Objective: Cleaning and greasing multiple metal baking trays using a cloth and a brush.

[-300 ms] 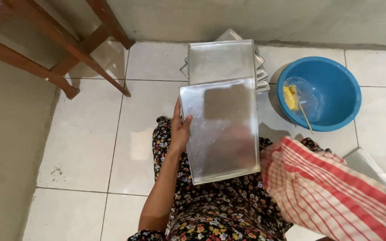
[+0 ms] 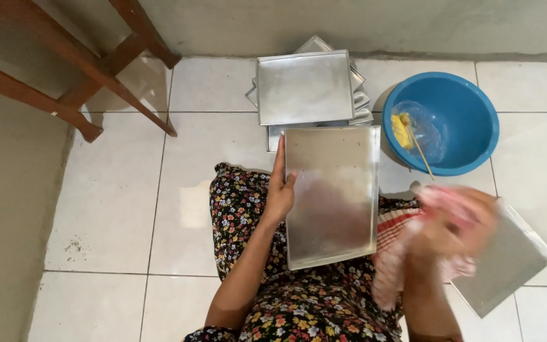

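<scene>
head view: left hand (image 2: 280,196) grips the tray (image 2: 332,196) edge on the lap. right hand (image 2: 457,221), blurred, clutches a cloth (image 2: 400,253). stack (image 2: 305,85) behind; one tray at right (image 2: 508,259).

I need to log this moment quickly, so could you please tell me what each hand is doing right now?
Left hand: closed on the edge of the metal tray on the lap.
Right hand: blurred, gripping the red checked cloth.
</scene>
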